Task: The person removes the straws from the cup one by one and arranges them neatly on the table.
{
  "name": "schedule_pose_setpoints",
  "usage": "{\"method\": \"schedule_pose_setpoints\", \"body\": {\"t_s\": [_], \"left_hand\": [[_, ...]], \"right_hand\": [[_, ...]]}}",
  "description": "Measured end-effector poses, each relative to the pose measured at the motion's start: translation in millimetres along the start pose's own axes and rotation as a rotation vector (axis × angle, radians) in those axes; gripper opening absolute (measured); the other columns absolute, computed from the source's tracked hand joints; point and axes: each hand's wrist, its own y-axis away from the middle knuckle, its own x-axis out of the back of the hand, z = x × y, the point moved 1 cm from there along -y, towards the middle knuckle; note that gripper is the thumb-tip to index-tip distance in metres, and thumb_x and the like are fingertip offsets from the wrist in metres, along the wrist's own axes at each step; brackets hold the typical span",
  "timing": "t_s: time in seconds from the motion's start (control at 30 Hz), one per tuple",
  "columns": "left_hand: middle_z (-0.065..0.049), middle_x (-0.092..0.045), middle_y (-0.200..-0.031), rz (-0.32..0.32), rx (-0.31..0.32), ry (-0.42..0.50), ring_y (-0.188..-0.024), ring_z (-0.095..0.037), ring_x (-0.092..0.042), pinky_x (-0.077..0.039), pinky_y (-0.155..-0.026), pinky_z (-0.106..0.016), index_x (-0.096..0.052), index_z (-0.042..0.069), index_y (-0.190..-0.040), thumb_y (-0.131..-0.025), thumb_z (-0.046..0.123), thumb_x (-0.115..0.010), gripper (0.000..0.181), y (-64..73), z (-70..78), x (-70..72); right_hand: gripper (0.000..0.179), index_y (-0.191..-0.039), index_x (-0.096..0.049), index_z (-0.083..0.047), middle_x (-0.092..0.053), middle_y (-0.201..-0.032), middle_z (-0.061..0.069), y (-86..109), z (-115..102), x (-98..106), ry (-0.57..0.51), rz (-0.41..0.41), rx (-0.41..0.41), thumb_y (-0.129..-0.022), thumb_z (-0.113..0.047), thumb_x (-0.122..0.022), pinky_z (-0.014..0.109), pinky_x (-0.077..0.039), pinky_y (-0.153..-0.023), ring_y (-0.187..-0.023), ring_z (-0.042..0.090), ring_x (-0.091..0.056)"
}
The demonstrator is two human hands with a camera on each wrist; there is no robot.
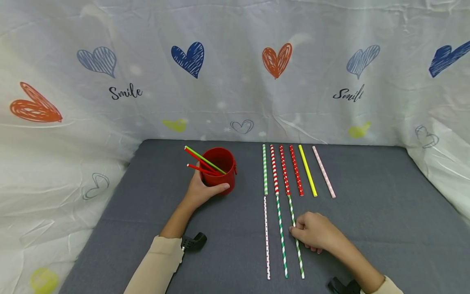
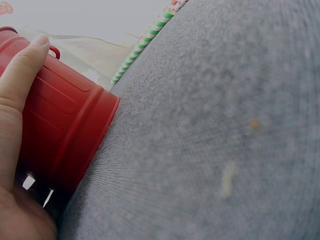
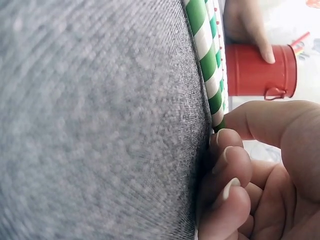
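Note:
My left hand (image 1: 201, 191) grips a small red metal bucket (image 1: 228, 178), thumb along its near side and fingers mostly hidden behind it. A lime green straw (image 1: 205, 159) and red straws (image 1: 196, 167) lean out of the bucket. With thumb and fingertips, my right hand (image 1: 318, 230) pinches a green-and-white striped straw (image 1: 300, 261) lying on the grey cloth. Its upper end meets a red straw with white dots (image 1: 284, 171). In the right wrist view the striped straw (image 3: 205, 52) runs down to the thumb and curled fingers.
More straws lie in two rows: a light green striped one (image 1: 265, 169), a red-and-white striped one (image 1: 274, 171), a red dotted one (image 1: 296, 171), a yellow one (image 1: 307, 171), a pale pink one (image 1: 324, 171), a white dotted one (image 1: 267, 241) and another green striped one (image 1: 282, 239). A patterned curtain (image 1: 235, 90) hangs behind.

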Motion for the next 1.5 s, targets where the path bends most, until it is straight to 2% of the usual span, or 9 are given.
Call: {"method": "schedule_pose_setpoints", "body": {"t_s": [0.13,0.37,0.57,0.83,0.97,1.23,1.5], "left_hand": [[-0.017,-0.047,-0.143,0.002,-0.007,-0.002,-0.126,-0.025,-0.047,-0.051,-0.094,-0.039,-0.032,0.004,-0.148,-0.077,0.001,-0.083,0.088,-0.2,-1.2,0.4],[-0.005,-0.048,-0.143,0.025,-0.009,-0.005,-0.127,-0.023,-0.047,-0.05,-0.095,-0.042,-0.033,0.016,-0.15,-0.075,0.003,-0.087,0.093,-7.4,-35.7,2.6],[0.001,-0.049,-0.141,0.029,-0.003,-0.004,-0.127,-0.02,-0.047,-0.05,-0.095,-0.043,-0.035,0.022,-0.148,-0.075,0.009,-0.089,0.092,-7.2,-40.7,3.3],[0.001,-0.049,-0.141,0.035,0.018,-0.017,-0.126,-0.02,-0.047,-0.05,-0.095,-0.042,-0.034,0.023,-0.148,-0.075,0.011,-0.089,0.093,-6.5,-39.6,4.1],[-0.002,-0.049,-0.142,0.028,0.013,-0.001,-0.127,-0.022,-0.047,-0.049,-0.097,-0.042,-0.033,0.019,-0.15,-0.075,0.006,-0.088,0.094,-6.7,-37.0,3.4],[-0.009,-0.049,-0.141,0.007,0.01,0.009,-0.125,-0.023,-0.048,-0.049,-0.097,-0.04,-0.033,0.007,-0.148,-0.076,0.002,-0.085,0.089,-1.2,-3.7,1.3],[-0.008,-0.048,-0.142,0.008,0.025,0.0,-0.126,-0.023,-0.047,-0.049,-0.096,-0.044,-0.032,0.008,-0.149,-0.076,0.002,-0.085,0.09,-1.0,-2.4,1.4]], "right_hand": [[0.037,-0.058,-0.053,-0.015,-0.046,-0.041,-0.008,0.0,0,0,0.003,0.004,0.006,-0.091,-0.021,-0.069,0.031,-0.043,-0.032,-0.032,0.01,-0.046],[0.038,-0.058,-0.053,-0.015,-0.047,-0.042,-0.008,-0.3,-1,0,0.009,0.005,-0.007,-0.091,-0.022,-0.069,0.03,-0.042,-0.033,-0.033,0.009,-0.046],[0.041,-0.06,-0.054,-0.014,-0.048,-0.043,-0.006,0.7,-1,3,-0.025,-0.037,-0.031,-0.09,-0.033,-0.073,0.031,-0.045,-0.035,-0.033,0.009,-0.046],[0.042,-0.065,-0.055,-0.012,-0.052,-0.046,-0.004,0.1,1,8,-0.058,-0.107,-0.045,-0.089,-0.041,-0.075,0.034,-0.046,-0.037,-0.035,0.012,-0.05],[0.042,-0.067,-0.055,-0.011,-0.053,-0.048,-0.002,-0.2,2,10,-0.076,-0.136,-0.031,-0.09,-0.042,-0.074,0.034,-0.047,-0.037,-0.036,0.013,-0.051],[0.041,-0.068,-0.056,-0.011,-0.053,-0.049,-0.001,-1.0,2,18,-0.091,-0.163,0.005,-0.093,-0.041,-0.07,0.034,-0.049,-0.037,-0.037,0.013,-0.051],[0.041,-0.068,-0.057,-0.012,-0.053,-0.049,-0.002,-6.8,-9,31,-0.029,-0.135,0.02,-0.093,-0.041,-0.07,0.035,-0.048,-0.039,-0.038,0.014,-0.051]]}}
